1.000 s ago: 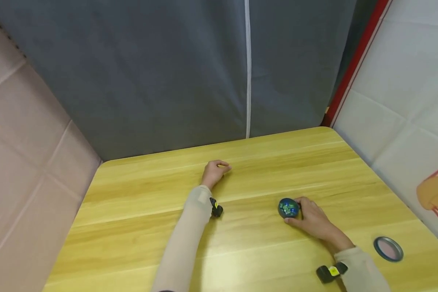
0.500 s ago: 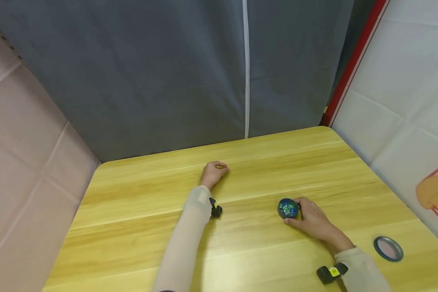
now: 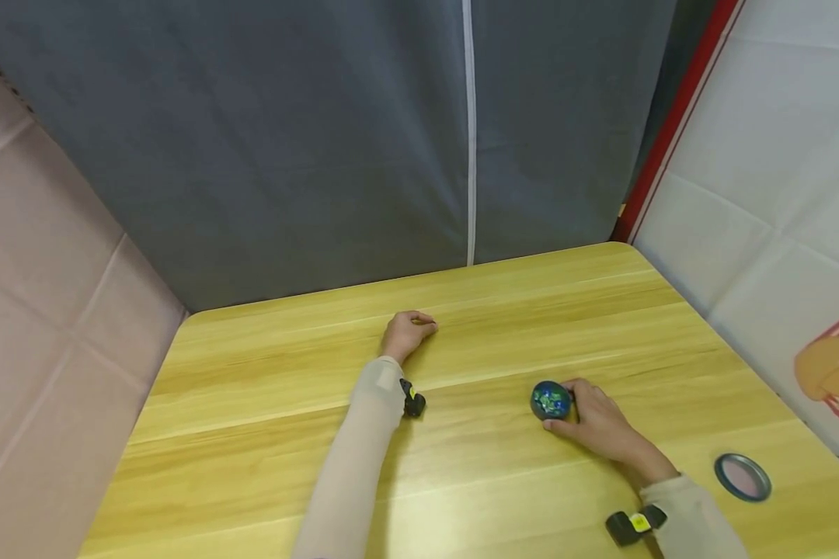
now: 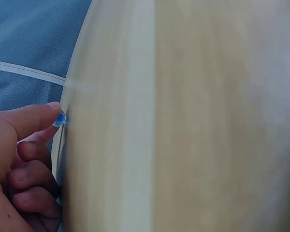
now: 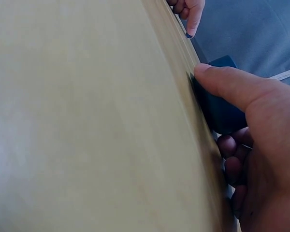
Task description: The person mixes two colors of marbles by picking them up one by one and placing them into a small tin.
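In the head view my right hand [image 3: 604,423] grips a small round dark-blue tin [image 3: 540,411] from its right side, thumb in front and fingers behind. Shiny blue and green pieces [image 3: 551,401] show inside the tin's open top. The right wrist view has the tin's dark wall [image 5: 217,108] between thumb and fingers. Farther back and to the left, my left hand [image 3: 404,335] is low over the table. Its thumb and forefinger pinch a small clear-blue glassy piece [image 4: 60,119], seen in the left wrist view; the other fingers are curled.
A round lid [image 3: 743,477] with a metallic rim lies at the right of the wooden table [image 3: 252,435]. A grey curtain [image 3: 287,155] hangs behind the table's far edge. Pale panels stand left [image 3: 56,326] and right [image 3: 755,194].
The head view has shifted very slightly. Both hands and the tin hold nearly the same places, and the lid has not moved.
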`<state>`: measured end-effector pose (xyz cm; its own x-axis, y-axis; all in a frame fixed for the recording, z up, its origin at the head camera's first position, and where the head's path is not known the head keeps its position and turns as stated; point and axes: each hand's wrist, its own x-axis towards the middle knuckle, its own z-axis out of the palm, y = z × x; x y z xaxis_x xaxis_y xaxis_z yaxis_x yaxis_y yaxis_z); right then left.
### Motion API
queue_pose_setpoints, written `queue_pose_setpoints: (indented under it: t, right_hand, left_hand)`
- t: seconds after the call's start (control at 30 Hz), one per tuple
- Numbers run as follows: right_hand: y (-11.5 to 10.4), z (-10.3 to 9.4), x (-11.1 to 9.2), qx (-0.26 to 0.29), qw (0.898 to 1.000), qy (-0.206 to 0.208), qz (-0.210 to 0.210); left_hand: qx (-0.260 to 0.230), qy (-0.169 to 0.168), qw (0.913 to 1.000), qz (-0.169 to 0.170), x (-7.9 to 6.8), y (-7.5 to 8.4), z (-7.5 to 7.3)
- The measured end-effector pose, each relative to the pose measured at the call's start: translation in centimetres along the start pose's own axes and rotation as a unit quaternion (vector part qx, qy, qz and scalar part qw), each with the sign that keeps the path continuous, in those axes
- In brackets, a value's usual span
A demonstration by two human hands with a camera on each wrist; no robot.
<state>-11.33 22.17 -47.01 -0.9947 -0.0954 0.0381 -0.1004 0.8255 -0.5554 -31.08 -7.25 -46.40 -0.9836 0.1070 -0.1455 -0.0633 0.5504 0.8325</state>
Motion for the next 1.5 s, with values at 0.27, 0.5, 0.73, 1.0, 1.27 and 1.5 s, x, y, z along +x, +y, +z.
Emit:
queue_pose_setpoints:
  t: [0.27, 0.5, 0.73, 1.0, 1.27, 1.5]
  right_hand:
    - [0.0, -0.1, 0.0, -0.007, 1.000, 0.001, -0.005]
    - [0.2, -0.3, 0.2, -0.003, 1.000, -0.004, -0.001]
    - [0.5, -0.3, 0.3, -0.006, 1.000, -0.001, -0.003]
    - [0.3, -0.3, 0.4, 0.001, 1.000, 0.001, 0.002]
    - [0.1, -0.4, 0.4, 0.004, 1.000, -0.002, 0.003]
    - [0.2, -0.4, 0.4, 0.002, 1.000, -0.003, -0.001]
  left_hand:
    - [0.006, 0.001, 1.0000, -0.001, -0.3, 0.1, 0.2]
    - [-0.006, -0.008, 0.9999, 0.006, -0.7, 0.6, 0.4]
    - [-0.016, -0.014, 0.9996, 0.015, -0.5, 0.4, 0.6]
    - [-0.023, -0.024, 0.9988, 0.037, -0.9, 0.8, 0.6]
    - [-0.033, -0.053, 0.9960, 0.065, -1.5, 1.5, 1.1]
    - [-0.035, -0.065, 0.9937, 0.085, -2.4, 2.7, 2.1]
